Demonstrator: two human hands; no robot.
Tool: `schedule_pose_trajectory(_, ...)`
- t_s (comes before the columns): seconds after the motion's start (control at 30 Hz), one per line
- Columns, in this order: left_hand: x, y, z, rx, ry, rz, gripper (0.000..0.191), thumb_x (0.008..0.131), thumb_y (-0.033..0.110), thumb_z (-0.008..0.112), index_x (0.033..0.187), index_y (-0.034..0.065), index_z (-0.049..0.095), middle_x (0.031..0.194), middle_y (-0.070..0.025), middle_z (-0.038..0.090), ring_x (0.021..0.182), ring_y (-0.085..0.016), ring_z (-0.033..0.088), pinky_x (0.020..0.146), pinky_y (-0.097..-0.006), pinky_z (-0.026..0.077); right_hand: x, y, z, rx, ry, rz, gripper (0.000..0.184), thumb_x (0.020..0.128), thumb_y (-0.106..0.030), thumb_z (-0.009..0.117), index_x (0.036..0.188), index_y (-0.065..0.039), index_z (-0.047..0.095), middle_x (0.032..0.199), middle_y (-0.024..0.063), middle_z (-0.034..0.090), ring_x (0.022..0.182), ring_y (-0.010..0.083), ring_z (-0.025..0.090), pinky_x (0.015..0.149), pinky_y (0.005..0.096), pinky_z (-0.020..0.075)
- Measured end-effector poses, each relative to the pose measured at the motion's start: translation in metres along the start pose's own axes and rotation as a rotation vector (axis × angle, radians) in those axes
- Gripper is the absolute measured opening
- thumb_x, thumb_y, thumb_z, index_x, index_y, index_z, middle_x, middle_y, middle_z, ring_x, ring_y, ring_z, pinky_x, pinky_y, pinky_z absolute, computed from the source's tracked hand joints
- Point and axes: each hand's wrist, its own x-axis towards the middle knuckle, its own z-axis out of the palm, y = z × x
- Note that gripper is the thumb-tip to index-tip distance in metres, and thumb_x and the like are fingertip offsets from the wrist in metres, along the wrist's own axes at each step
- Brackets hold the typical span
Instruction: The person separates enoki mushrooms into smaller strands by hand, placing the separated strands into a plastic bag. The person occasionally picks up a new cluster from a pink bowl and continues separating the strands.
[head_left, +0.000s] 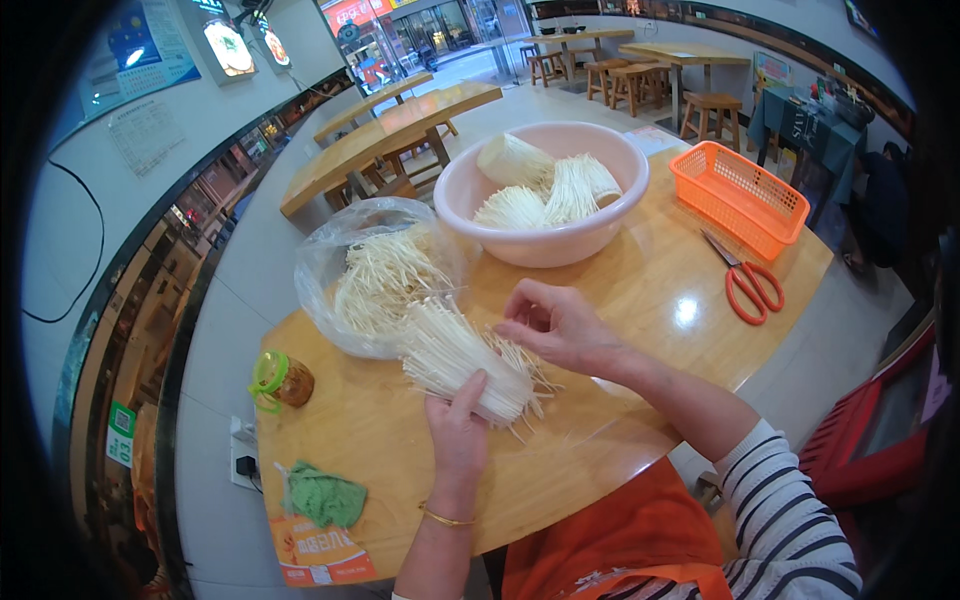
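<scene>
My left hand (459, 416) holds a bunch of enoki mushrooms (469, 360) over the wooden table (600, 300), its thumb on top. To the right of the bunch, my right hand (559, 326) is raised with its fingers curled, the thumb close to the loose stems; whether a stem is between the fingertips cannot be made out. Just behind the bunch, a clear plastic bag (319, 300) stands open, filled with loose enoki strands (386, 277). A pink plastic basin (540, 244) at the back holds several large enoki bunches (514, 161).
Red-handled scissors (750, 289) lie at the right, beside an orange plastic basket (739, 199). A jar with a green lid (285, 379), a green cloth (326, 495) and an orange printed sheet (322, 551) are at the left. A person (881, 202) is low down at the far right.
</scene>
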Motion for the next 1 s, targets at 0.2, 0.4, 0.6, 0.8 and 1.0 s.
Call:
schedule_pose_trajectory(0.2, 0.0, -0.016, 0.0, 0.16, -0.063, 0.078, 0.04, 0.085, 0.002, 0.062, 0.123, -0.001, 0.048, 0.116, -0.0085, 0.057, 0.103, -0.014, 0.057, 0.087, -0.0284, 0.048, -0.011, -0.001, 0.021, 0.207, -0.092, 0.01, 0.022, 0.081, -0.017, 0.069, 0.079, 0.0, 0.056, 0.068, 0.0034, 0.056, 0.062, 0.009, 0.05, 0.055, 0.0254, 0.0434)
schedule_pose_trajectory(0.4, 0.003, -0.016, -0.007, 0.131, -0.033, 0.043, 0.034, 0.085, 0.005, 0.063, 0.117, -0.001, 0.053, 0.108, -0.0067, 0.061, 0.096, -0.012, 0.058, 0.083, -0.0272, 0.048, -0.008, 0.003, 0.023, 0.399, -0.134, 0.075, 0.013, 0.084, -0.011, 0.061, 0.083, 0.001, 0.056, 0.072, 0.0006, 0.056, 0.065, 0.0057, 0.051, 0.057, 0.023, 0.0433)
schedule_pose_trajectory(0.6, 0.003, -0.013, -0.002, 0.002, -0.012, 0.007, 0.031, 0.09, 0.01, 0.058, 0.118, -0.0009, 0.052, 0.108, -0.0076, 0.06, 0.096, -0.013, 0.059, 0.084, -0.0289, 0.048, -0.005, -0.001, 0.014, 0.561, -0.21, 0.201, 0.008, 0.09, -0.009, 0.057, 0.087, -0.003, 0.053, 0.078, 0.0032, 0.058, 0.064, 0.0065, 0.053, 0.058, 0.0216, 0.0441)
schedule_pose_trajectory(0.8, 0.0, -0.001, -0.001, -0.115, -0.03, -0.01, 0.038, 0.094, 0.011, 0.049, 0.128, -0.0012, 0.039, 0.12, -0.0094, 0.052, 0.109, -0.018, 0.053, 0.095, -0.0346, 0.044, 0.005, 0.004, -0.004, 1.022, -0.274, 0.264, 0.01, 0.093, -0.014, 0.054, 0.087, -0.007, 0.05, 0.084, 0.0081, 0.061, 0.063, 0.0098, 0.053, 0.058, 0.0221, 0.0429)
schedule_pose_trajectory(1.0, 0.005, 0.002, -0.006, -0.135, 0.055, 0.011, 0.037, 0.094, 0.01, 0.049, 0.128, -0.0009, 0.039, 0.12, -0.0088, 0.052, 0.11, -0.018, 0.053, 0.096, -0.0353, 0.043, 0.008, 0.008, -0.013, 1.171, -0.238, 0.27, 0.007, 0.092, -0.011, 0.055, 0.086, -0.006, 0.053, 0.083, 0.0076, 0.062, 0.065, 0.0097, 0.053, 0.06, 0.0224, 0.0438)
